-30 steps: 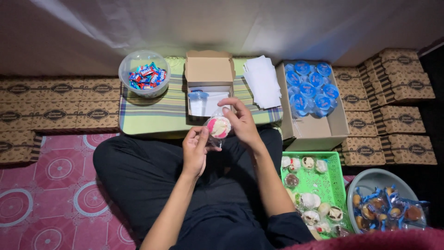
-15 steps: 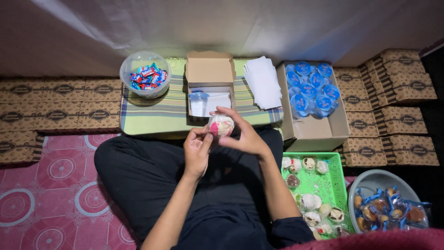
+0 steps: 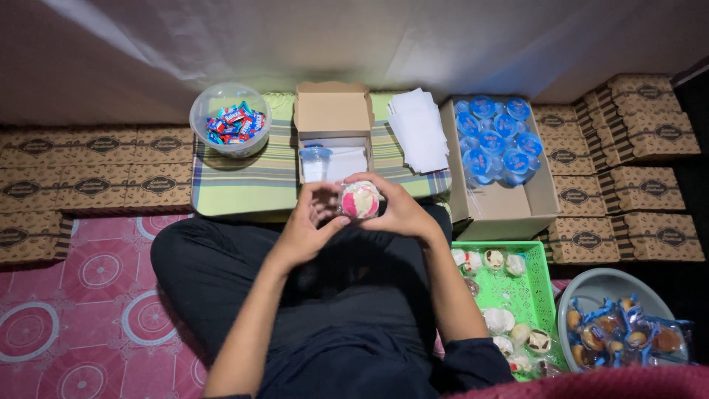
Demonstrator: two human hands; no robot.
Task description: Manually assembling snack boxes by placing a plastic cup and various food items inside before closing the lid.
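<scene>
Both my hands hold a round pink-and-white wrapped cake [image 3: 360,199] above my lap. My left hand [image 3: 306,227] cups it from the left, fingers on its wrapper. My right hand [image 3: 399,210] grips it from the right and behind. Just beyond the cake stands an open small cardboard box [image 3: 332,137] on a striped green cloth [image 3: 236,181]; inside it are a sealed water cup [image 3: 314,161] and white paper.
A clear bowl of wrapped candies [image 3: 230,125] sits at back left. A white paper stack [image 3: 418,131], a carton of blue-lidded water cups [image 3: 502,159], a green tray of wrapped cakes [image 3: 517,292] and a grey basin of pastries [image 3: 617,329] lie right. Flat folded boxes [image 3: 88,177] line both sides.
The cake has come down slightly toward my lap, and both hands have closed in around it. The camera view shifted a little.
</scene>
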